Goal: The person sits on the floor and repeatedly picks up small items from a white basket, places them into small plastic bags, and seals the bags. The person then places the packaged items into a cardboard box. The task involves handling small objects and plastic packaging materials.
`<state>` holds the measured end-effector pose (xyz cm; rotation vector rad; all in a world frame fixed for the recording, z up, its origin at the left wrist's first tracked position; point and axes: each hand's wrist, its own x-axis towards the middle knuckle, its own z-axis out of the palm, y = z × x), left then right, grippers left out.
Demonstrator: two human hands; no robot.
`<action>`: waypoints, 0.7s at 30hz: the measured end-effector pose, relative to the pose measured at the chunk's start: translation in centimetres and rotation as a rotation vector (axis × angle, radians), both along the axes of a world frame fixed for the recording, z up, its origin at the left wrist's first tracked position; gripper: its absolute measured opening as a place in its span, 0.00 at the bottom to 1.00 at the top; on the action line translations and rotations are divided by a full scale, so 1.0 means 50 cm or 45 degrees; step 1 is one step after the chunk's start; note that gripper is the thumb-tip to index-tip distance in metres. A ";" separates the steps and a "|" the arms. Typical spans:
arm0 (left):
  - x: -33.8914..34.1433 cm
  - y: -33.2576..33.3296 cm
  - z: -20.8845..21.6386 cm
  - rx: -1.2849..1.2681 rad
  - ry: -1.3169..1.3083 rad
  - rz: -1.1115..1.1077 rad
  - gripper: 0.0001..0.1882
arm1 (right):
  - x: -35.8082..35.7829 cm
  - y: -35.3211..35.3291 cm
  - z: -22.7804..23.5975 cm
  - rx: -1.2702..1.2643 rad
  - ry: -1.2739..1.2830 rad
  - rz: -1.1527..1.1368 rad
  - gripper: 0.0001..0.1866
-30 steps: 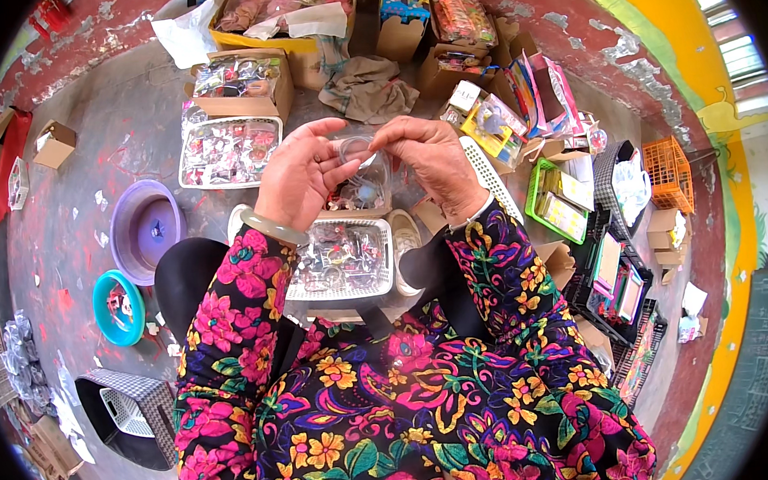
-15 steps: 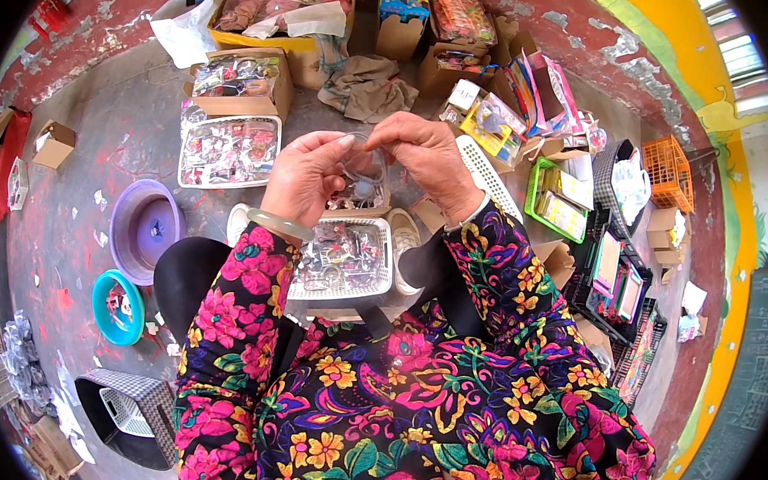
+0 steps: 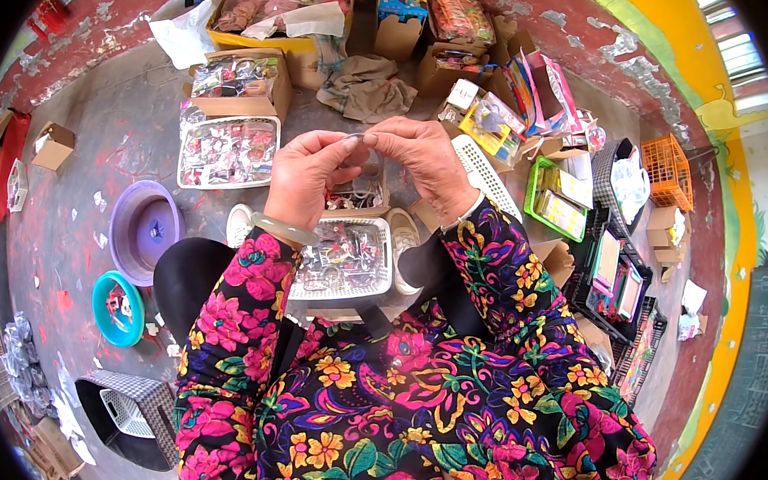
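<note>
My left hand (image 3: 311, 175) and my right hand (image 3: 430, 164) are raised in front of me, fingertips meeting at the centre of the view. Thumb and fingers of each are pinched together. What lies in the pinch is too small and covered to name; a tiny dark spot shows at the left fingertips. Below them, between my feet, a white basket (image 3: 384, 280) holds many small items in clear packets. Behind it, partly covered by my hands, stands an open box (image 3: 371, 211) with more small pieces.
To the left are a purple basin (image 3: 123, 247), a turquoise basin (image 3: 100, 316) and a checkered bin (image 3: 158, 411). Ahead stand a white tray of packets (image 3: 185, 170) and cardboard boxes (image 3: 247, 104). A green basket (image 3: 532, 194) and an orange crate (image 3: 667, 172) are at right.
My fingertips have drawn together and straightened a little. The see-through plastic that showed between my hands half a second ago can no longer be made out.
</note>
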<state>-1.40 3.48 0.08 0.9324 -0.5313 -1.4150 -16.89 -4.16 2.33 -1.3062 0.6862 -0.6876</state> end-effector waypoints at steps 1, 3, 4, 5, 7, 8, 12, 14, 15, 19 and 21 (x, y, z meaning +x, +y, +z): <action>-0.002 0.001 0.000 0.003 0.000 0.000 0.06 | 0.000 0.001 0.000 -0.040 0.011 -0.024 0.07; 0.001 0.000 -0.005 -0.029 0.062 -0.020 0.07 | 0.000 0.001 0.002 -0.056 0.031 -0.051 0.07; 0.003 -0.001 -0.007 -0.045 0.093 -0.029 0.08 | -0.002 0.001 0.006 -0.031 0.041 -0.054 0.07; 0.002 0.000 -0.007 -0.049 0.112 -0.029 0.08 | -0.003 0.002 0.008 -0.007 0.051 -0.058 0.07; 0.002 0.002 -0.006 -0.058 0.149 -0.028 0.09 | -0.006 -0.003 -0.001 0.019 0.022 -0.055 0.07; 0.003 0.002 -0.005 -0.065 0.144 -0.032 0.10 | -0.006 -0.005 -0.003 0.032 0.007 -0.052 0.07; 0.006 0.003 -0.003 -0.087 0.124 -0.062 0.11 | -0.011 -0.003 0.010 -0.031 0.049 -0.081 0.07; 0.005 0.005 -0.001 -0.091 0.127 -0.068 0.11 | -0.012 -0.001 0.014 0.029 0.008 -0.098 0.07; 0.005 0.006 0.000 -0.090 0.134 -0.062 0.12 | -0.011 0.000 0.015 0.023 0.010 -0.104 0.07; 0.007 0.006 -0.001 -0.094 0.155 -0.063 0.12 | -0.009 -0.001 0.009 0.008 -0.015 -0.120 0.07; 0.007 0.007 0.003 -0.079 0.135 -0.059 0.13 | -0.010 -0.004 0.002 0.015 -0.056 -0.139 0.07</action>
